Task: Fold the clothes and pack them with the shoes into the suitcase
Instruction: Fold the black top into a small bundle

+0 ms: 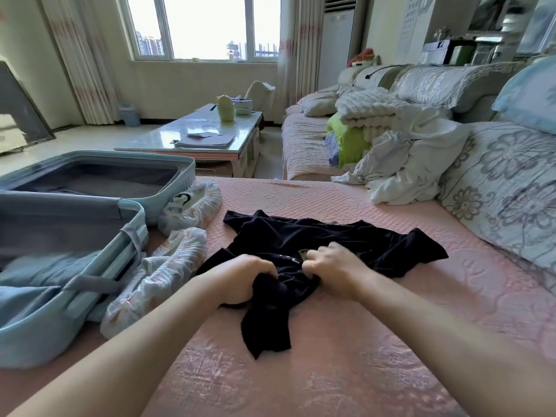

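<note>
The suitcase lies open at left, the wrapped shoes just beside it. The left hand and right hand each clutch bunched cloth at the near edge of the black top, which lies on the pink cover. Best to pull it taut and flat, sleeves spread, before folding.

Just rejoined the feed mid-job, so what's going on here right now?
A person is working on a black garment, spread crumpled on the pink bed cover. The left hand and the right hand both grip bunched fabric near its middle; it is not yet folded. To the left the suitcase lies open with pale blue clothing in its near half. Two wrapped shoes lie beside it, unpacked. White clothes lie crumpled at the far right.
</note>
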`<state>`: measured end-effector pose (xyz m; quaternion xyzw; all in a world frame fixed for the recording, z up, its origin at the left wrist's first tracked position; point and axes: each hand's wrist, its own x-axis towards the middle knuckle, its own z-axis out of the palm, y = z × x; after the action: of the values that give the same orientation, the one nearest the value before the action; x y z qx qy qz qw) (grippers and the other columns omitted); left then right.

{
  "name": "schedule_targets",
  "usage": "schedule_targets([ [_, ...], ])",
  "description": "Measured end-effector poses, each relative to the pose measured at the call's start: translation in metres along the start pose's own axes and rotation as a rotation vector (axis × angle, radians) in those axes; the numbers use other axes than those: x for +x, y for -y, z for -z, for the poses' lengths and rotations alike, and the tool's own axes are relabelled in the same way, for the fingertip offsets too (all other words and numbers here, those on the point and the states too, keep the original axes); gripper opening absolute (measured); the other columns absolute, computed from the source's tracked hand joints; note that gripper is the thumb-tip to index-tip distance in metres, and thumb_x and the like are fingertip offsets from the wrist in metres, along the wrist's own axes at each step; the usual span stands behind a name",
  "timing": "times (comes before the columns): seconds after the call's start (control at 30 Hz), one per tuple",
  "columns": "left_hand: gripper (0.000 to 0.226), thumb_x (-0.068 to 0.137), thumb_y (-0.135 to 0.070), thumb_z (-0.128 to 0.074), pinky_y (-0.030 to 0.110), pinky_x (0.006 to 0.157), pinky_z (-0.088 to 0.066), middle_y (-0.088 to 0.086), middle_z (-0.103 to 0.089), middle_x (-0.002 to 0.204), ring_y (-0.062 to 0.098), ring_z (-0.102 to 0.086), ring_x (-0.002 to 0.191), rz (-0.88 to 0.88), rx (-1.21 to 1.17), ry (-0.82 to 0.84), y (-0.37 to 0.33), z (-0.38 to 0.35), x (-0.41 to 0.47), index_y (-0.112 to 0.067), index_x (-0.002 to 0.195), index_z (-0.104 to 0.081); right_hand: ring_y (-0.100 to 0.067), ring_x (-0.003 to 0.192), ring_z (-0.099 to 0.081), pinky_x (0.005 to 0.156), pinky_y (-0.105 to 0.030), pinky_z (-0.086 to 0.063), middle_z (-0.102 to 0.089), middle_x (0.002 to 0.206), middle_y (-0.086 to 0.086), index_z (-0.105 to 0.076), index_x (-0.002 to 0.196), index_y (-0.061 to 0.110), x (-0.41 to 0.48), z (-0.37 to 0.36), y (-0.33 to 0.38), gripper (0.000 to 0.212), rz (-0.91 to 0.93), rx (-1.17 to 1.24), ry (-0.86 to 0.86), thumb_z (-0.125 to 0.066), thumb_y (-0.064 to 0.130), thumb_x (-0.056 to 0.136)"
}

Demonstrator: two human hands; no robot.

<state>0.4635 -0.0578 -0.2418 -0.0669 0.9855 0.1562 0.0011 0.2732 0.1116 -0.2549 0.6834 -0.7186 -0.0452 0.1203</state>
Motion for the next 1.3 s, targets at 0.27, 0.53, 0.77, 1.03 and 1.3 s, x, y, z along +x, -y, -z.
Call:
schedule_targets([
  [0.27,0.061,0.081,-0.002,-0.050,0.033,0.091,-0.050,0.002,-0.058,0.126,0.025,-0.058,0.112,0.230,0.075,-0.019,0.003,0.005,0.017,-0.033,0.134,-0.050,-0.028,0.112,-0.049,0.098,-0.041,-0.036,-0.050,0.117,-0.002,-0.057,0.121,0.029,-0.029,0.006,-0.052,0.043,-0.501,-0.033,-0.058,-0.051,0.007,0.085],
  [0.53,0.074,0.077,-0.016,-0.061,0.038,0.108,-0.038,-0.008,-0.036,0.146,0.017,-0.037,0.133,-0.022,0.201,0.183,-0.021,-0.001,0.026,-0.050,0.141,-0.042,-0.028,0.066,-0.054,0.058,-0.039,-0.048,-0.050,0.088,-0.010,-0.051,0.098,0.014,-0.023,-0.013,-0.016,0.023,-0.026,-0.038,-0.333,-0.046,0.006,0.077],
  [0.77,0.027,0.089,-0.028,-0.060,0.031,0.076,-0.042,0.005,-0.059,0.110,0.028,-0.058,0.102,0.376,-0.045,-0.195,-0.011,0.007,0.026,-0.019,0.113,-0.051,-0.030,0.135,-0.045,0.110,-0.047,-0.033,-0.036,0.153,-0.013,-0.034,0.152,0.023,-0.020,-0.026,-0.015,0.073,-0.152,0.017,0.111,-0.057,0.024,0.082],
  [1.03,0.020,0.098,-0.035,-0.053,0.028,0.077,-0.036,-0.002,-0.058,0.102,0.018,-0.052,0.092,0.408,-0.288,-0.232,-0.012,0.012,0.026,-0.026,0.116,-0.049,-0.029,0.132,-0.043,0.111,-0.043,-0.025,-0.049,0.143,-0.006,-0.069,0.126,0.027,0.003,-0.033,-0.001,0.036,-0.264,0.314,-0.116,-0.062,0.025,0.090],
  [1.3,0.016,0.092,-0.015,-0.068,0.027,0.085,-0.052,-0.003,-0.073,0.099,0.015,-0.067,0.093,0.238,-0.781,0.273,-0.034,0.023,0.025,-0.018,0.107,-0.069,-0.016,0.074,-0.061,0.072,-0.034,-0.049,-0.067,0.074,0.002,-0.071,0.081,0.015,-0.021,0.023,-0.034,0.013,-0.421,0.955,0.239,-0.064,0.024,0.075],
])
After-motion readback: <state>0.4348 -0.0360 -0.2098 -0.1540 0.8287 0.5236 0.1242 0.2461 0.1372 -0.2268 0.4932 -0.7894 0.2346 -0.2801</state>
